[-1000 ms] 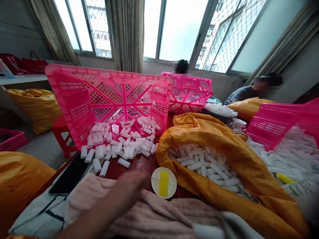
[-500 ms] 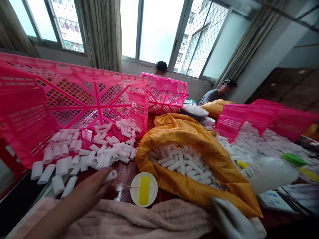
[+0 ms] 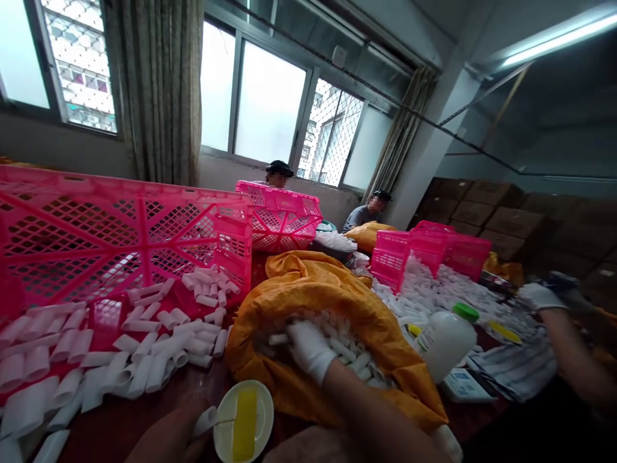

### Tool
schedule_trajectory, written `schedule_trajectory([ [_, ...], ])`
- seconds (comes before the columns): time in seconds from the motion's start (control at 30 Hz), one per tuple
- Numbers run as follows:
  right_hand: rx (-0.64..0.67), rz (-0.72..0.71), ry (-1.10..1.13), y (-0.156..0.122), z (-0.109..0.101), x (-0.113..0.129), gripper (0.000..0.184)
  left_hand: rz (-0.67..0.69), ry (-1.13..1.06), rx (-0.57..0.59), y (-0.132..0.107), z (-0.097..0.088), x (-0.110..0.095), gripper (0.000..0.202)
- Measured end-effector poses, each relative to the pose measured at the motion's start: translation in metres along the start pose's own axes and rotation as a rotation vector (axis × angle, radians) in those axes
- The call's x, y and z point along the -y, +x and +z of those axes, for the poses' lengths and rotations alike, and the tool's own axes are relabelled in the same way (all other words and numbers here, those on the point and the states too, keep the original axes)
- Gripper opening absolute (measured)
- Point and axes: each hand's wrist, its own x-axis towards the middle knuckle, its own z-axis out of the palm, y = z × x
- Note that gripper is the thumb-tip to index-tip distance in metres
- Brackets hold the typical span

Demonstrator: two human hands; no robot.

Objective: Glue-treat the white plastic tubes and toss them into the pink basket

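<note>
Two hands of the wearer show in the head view, low and centre. Left hand [image 3: 173, 432], bare and blurred, pinches a white tube [image 3: 205, 421]; tube's end is at a thin stick [image 3: 225, 421] that reaches over the yellow strip [image 3: 245, 415] on a small plate [image 3: 264, 415]. Can't tell if the stick enters the tube. Right hand [image 3: 308, 347], white-gloved, is down inside the orange sack [image 3: 303, 296] among sack tubes [image 3: 343, 347], fingers at one of them; grip on it can't be told.

Loose tubes [image 3: 159, 354] are piled at left, partly in the tipped pink basket [image 3: 144, 244], partly on the dark red table [image 3: 202, 379]. Plate sits between that pile and the sack. Right of the sack: white bottle [image 3: 446, 344] with green cap [image 3: 465, 312], striped cloth [image 3: 518, 363]. Far right, a co-worker's gloved hand [image 3: 542, 297]. Behind: second pink basket [image 3: 279, 215], one person [image 3: 278, 170] just beyond it, another person [image 3: 357, 218] near the window wall. Cardboard boxes [image 3: 513, 222] stacked back right.
</note>
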Motion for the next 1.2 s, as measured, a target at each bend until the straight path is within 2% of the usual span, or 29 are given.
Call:
schedule_trajectory([
  [0.07,0.015,-0.004,0.158,-0.019,-0.004,0.005,0.016,0.002,0.002,0.018,-0.003,-0.003,-0.006,0.016],
  [0.13,0.05,-0.019,0.417,-0.038,-0.003,0.012,0.024,0.013,0.025,0.007,-0.005,-0.008,-0.011,0.015],
  [0.2,0.088,-0.008,0.619,-0.053,0.005,0.019,0.027,0.011,0.057,0.0,-0.004,-0.01,-0.014,0.015],
  [0.27,0.097,0.0,0.67,-0.061,0.02,0.024,0.027,0.011,0.073,-0.004,-0.003,-0.01,-0.014,0.014],
  [0.37,0.039,-0.052,0.594,-0.063,0.044,0.028,0.024,0.021,0.091,-0.014,-0.003,-0.007,-0.012,0.014],
  [0.47,-0.012,-0.172,0.402,-0.058,0.053,0.028,0.024,0.012,0.122,-0.019,-0.004,-0.006,-0.012,0.016],
  [0.67,0.1,-0.387,0.277,-0.064,0.039,0.03,0.023,0.005,0.144,-0.022,-0.005,-0.009,-0.016,0.018],
  [0.8,0.032,-0.346,0.217,-0.073,0.039,0.034,0.027,-0.01,0.155,-0.008,-0.005,-0.01,-0.019,0.016],
  [0.93,0.086,-0.457,0.139,-0.078,0.035,0.034,0.029,-0.004,0.145,-0.01,-0.006,-0.012,-0.02,0.016],
  [1.1,0.067,-0.405,0.148,-0.079,0.032,0.031,0.027,-0.019,0.157,0.001,-0.006,-0.012,-0.02,0.017],
  [1.2,0.088,-0.47,0.066,-0.082,0.036,0.031,0.021,-0.019,0.157,-0.02,-0.006,-0.012,-0.021,0.019],
])
